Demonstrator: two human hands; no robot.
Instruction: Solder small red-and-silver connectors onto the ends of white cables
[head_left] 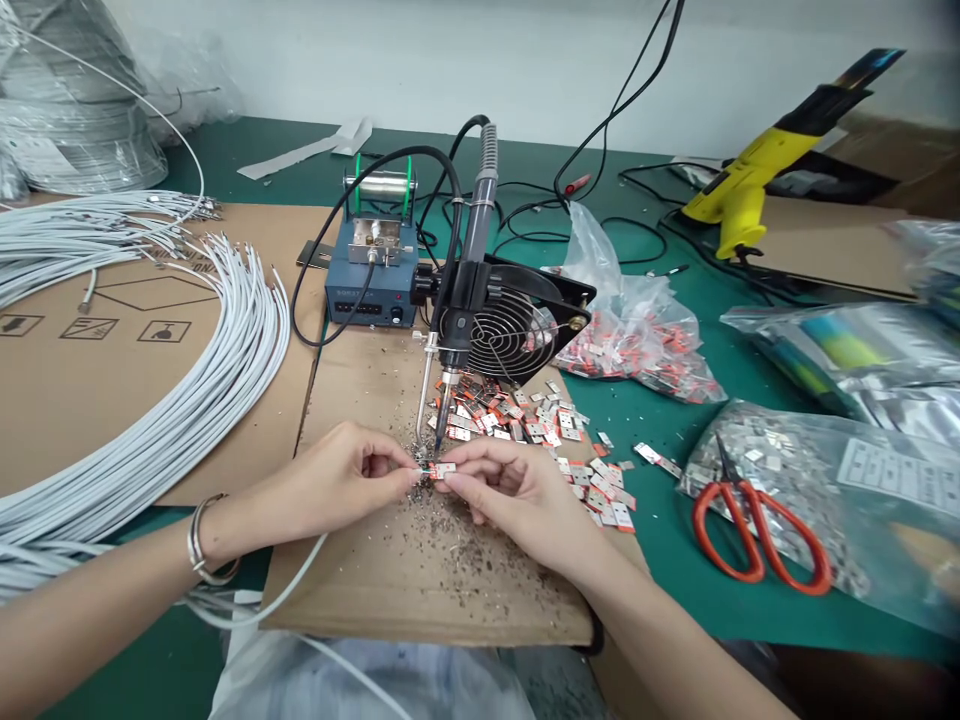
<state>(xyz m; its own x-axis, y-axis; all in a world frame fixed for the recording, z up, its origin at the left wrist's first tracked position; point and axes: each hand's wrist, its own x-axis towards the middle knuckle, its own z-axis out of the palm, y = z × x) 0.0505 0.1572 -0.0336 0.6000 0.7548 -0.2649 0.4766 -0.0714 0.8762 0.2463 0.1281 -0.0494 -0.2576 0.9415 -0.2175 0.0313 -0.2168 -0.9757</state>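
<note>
My left hand (360, 468) pinches the end of a white cable (304, 568), whose length trails down past the cardboard's front edge. Between finger and thumb, my right hand (514, 492) grips a small red-and-silver connector board (442, 470). The cable end and the board meet right under the tip of a soldering iron (444, 410), which a stand holds pointing down. A thin metal solder feed tube (424, 390) curves in beside that tip. Whether the tip touches the joint I cannot tell. Many similar boards (600, 485) lie loose just beyond my right hand.
Behind the iron stand a blue solder feeder (371, 285) with its spool and a black fan (517, 320). Bundled white cables (247, 350) cover the left. Orange-handled scissors (757, 530), a bag of metal parts (772, 460) and a yellow heat gun (750, 175) lie right.
</note>
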